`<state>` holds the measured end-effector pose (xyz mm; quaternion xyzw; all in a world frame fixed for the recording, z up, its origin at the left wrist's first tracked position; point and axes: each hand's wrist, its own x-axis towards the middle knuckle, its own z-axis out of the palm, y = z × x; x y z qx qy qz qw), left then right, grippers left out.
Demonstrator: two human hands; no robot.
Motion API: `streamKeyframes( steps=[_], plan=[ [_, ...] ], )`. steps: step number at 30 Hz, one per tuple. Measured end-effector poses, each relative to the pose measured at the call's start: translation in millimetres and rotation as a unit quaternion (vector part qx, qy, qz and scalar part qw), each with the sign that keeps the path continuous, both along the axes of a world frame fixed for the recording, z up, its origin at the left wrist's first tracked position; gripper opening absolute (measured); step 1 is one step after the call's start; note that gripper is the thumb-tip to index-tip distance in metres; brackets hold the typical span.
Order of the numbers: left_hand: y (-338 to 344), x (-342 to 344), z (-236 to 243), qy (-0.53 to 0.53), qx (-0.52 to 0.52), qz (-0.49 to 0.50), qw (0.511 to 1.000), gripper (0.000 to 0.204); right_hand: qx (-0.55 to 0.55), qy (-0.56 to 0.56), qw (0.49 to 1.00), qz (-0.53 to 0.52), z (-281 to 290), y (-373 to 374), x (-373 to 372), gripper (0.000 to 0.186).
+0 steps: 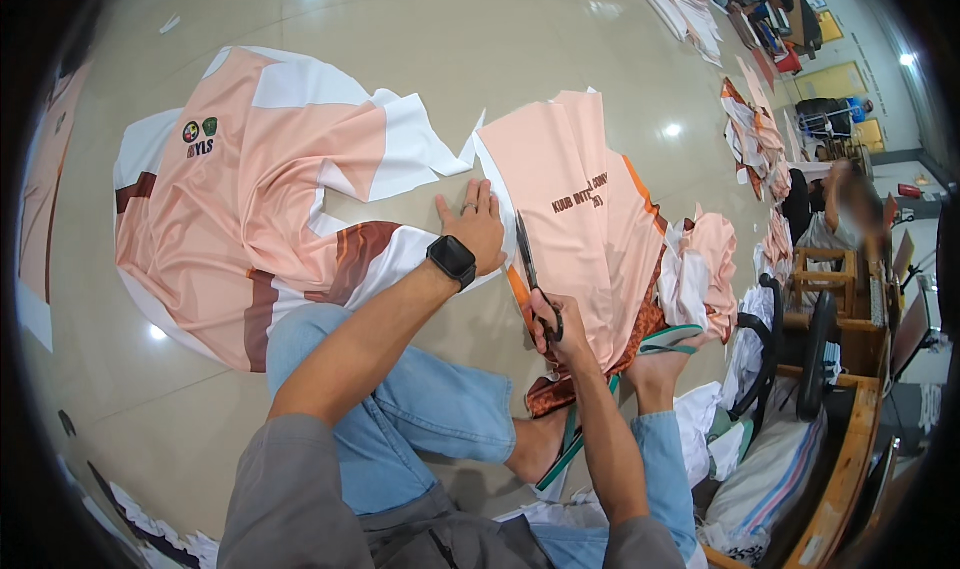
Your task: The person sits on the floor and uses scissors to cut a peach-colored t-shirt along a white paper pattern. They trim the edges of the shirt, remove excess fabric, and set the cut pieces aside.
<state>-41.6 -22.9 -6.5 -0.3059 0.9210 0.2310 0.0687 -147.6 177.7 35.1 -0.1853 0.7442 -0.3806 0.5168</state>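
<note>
My left hand point(472, 226), a watch on its wrist, lies flat with fingers extended at the white edge of a peach printed fabric piece point(545, 149) on the floor. My right hand point(550, 324) grips black-handled scissors point(525, 244), their long blades pointing away from me along that piece's left edge. To the left lies a larger crumpled peach, white and maroon fabric piece point(230, 219) with printed emblems. My bent legs in jeans and my feet in sandals are around the lower part of the right piece, partly hidden by my arms.
More fabric heaps point(755, 134) lie along the right and a strip point(55, 199) at the far left. Another person point(835, 209), blurred, sits at the right among wooden furniture point(820, 279), with a black chair part point(812, 374) and a white striped sack point(760, 469) nearer. The tiled floor point(400, 29) surrounds the pieces.
</note>
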Motion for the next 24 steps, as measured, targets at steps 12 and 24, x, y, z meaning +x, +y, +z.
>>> streamKeyframes(
  steps=[12,24],
  plan=[
    [-5.1,-1.5,-1.2,0.002,-0.015,0.007,1.000,0.094,-0.011,0.014,0.997,0.073,-2.2,-28.3,-42.1,0.065],
    [-5.5,-3.0,5.6,-0.012,-0.013,-0.002,1.000,0.094,0.000,-0.004,0.996,0.092,-1.9,-51.6,-74.5,0.064]
  ],
)
